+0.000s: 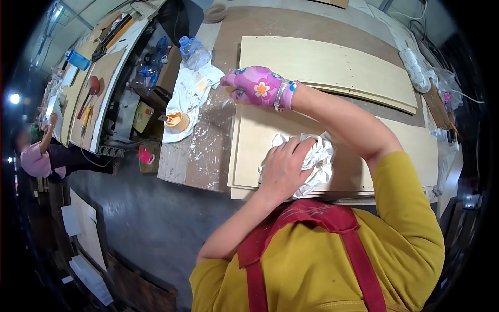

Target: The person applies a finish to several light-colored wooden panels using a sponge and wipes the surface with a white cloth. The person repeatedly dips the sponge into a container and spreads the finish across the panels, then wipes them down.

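My left hand (pixel 287 165), bare, is closed over a crumpled white cloth (pixel 319 164) and presses it on the near pale wooden board (pixel 374 145). My right hand (pixel 260 87), in a pink flowered glove with a silvery band at the wrist, reaches across to the boards' left end. Its fingers are curled together, and whatever they may hold is too small to make out. Left of it, an open tub of orange-tan paste (pixel 177 121) stands on a white rag (pixel 188 93). A second pale board (pixel 327 62) lies farther back.
A clear plastic jug with a blue handle (pixel 194 52) stands at the rag's far end. White smears mark the brown tabletop (pixel 208 151). A plastic-wrapped roll (pixel 415 70) lies at the right. Another person (pixel 39 156) works at a side bench (pixel 101 99) on the left.
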Available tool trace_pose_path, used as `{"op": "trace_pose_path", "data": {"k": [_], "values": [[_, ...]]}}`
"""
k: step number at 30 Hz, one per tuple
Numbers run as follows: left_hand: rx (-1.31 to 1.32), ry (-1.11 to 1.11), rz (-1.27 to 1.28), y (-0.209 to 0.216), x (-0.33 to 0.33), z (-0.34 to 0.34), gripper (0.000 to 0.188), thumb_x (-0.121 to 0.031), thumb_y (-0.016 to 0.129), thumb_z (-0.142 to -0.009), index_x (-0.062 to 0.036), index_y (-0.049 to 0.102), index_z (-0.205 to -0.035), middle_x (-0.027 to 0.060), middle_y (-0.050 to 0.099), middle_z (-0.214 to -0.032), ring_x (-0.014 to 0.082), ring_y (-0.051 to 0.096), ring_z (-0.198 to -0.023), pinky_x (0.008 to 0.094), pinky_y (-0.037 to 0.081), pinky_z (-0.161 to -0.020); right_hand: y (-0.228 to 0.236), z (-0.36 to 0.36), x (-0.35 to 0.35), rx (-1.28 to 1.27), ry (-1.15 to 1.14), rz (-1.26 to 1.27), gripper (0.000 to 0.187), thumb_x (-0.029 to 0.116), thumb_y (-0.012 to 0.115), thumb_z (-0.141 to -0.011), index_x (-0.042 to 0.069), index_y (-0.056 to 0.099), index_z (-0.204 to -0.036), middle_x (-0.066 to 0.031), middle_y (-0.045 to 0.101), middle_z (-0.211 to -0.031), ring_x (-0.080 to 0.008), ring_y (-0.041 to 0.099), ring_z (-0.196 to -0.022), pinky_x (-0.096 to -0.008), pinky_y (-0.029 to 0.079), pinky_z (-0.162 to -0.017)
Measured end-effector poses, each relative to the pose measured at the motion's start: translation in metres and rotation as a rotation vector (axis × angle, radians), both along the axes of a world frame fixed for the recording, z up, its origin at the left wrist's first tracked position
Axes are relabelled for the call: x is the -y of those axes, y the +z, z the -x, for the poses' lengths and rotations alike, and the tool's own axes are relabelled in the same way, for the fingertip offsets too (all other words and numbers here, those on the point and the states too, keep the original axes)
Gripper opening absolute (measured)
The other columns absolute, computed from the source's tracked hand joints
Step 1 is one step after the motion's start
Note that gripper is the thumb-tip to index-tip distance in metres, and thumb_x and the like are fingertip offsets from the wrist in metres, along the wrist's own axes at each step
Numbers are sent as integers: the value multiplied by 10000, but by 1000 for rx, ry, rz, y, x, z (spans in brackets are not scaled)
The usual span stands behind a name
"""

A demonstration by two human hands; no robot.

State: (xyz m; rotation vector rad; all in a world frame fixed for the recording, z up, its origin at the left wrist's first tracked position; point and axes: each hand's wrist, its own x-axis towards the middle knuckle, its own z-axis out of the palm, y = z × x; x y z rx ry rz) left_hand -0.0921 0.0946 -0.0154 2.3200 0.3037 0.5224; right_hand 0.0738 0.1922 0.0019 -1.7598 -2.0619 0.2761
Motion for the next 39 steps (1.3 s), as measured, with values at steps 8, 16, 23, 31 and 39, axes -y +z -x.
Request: {"op": "trace_pose_path", "data": {"k": [8,16,23,31,39], "values": [[-33,-67,129,13,-13,8,446,-208,692,-799,-49,554,-1192,153,596,-1044,354,585,-955,432,465,-830,-1,-49,30,-748,-423,-117,244,194,629,-865,53,600,-1062,-95,647,-866,-224,644,-777,-338,514,-636],[44,129,-359,-5,-105,2,456,-180,703,-780,-67,567,-1200,134,575,-1173,365,516,-1121,443,404,-958,-13,-77,94,-1892,-443,128,270,267,555,-946,98,582,-1155,-17,624,-960,-111,562,-700,-283,468,-560],[210,277,58,18,-164,6,356,-51,578,-881,5,531,-1229,196,601,-1142,325,597,-1052,363,462,-932,-10,-76,121,-1886,-316,4,265,202,584,-933,75,554,-1164,-43,593,-984,-112,549,-714,-253,447,-559],[38,-289,-40,-1,-28,-1,472,-58,683,-718,-60,554,-1171,143,534,-1111,349,534,-1020,416,455,-876,25,-9,64,-658,-519,-59,405,277,604,-858,63,581,-1201,-121,635,-965,-206,630,-806,-322,521,-722],[49,-298,-35,-8,-31,-3,469,-70,708,-710,-42,525,-1142,164,507,-1018,361,515,-970,433,447,-835,-3,11,12,-154,-421,-43,387,232,567,-836,83,569,-1193,-175,616,-1075,-364,625,-916,-410,509,-792]]}}
